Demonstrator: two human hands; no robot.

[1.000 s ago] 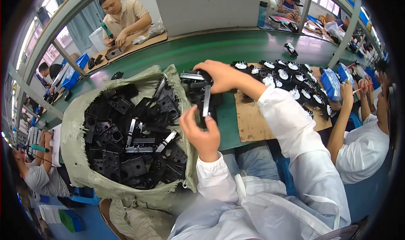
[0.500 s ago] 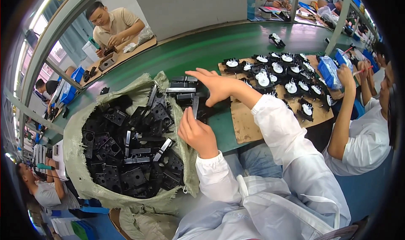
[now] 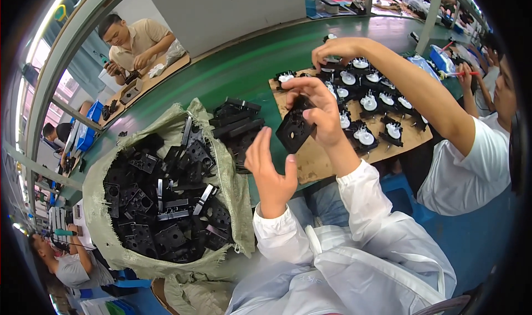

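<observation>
Between the thumb and fingers of my right hand (image 3: pixel 321 115) is a black plastic housing (image 3: pixel 293 133), tilted, with a round hole in its flat face. My left hand (image 3: pixel 271 173) is just left of that housing, thumb and fingers spread, holding nothing. Several more black housings (image 3: pixel 238 118) lie piled on the green work surface (image 3: pixel 221 65) beyond my left hand. To the left, an open woven sack (image 3: pixel 95 204) is filled with loose black housings (image 3: pixel 169 240), some with shiny metallic strips.
A brown board (image 3: pixel 318 168) on the right bears rows of black assemblies with white wheels (image 3: pixel 368 101). A co-worker's arm (image 3: pixel 421 82) reaches over it from the right. Another person (image 3: pixel 141 41) works across the surface. A metal frame post (image 3: pixel 429 18) rises at the far right.
My right hand has come back from the pile, now gripping a black housing. My left hand has left the pile and opened. The co-worker's arm has reached over the board.
</observation>
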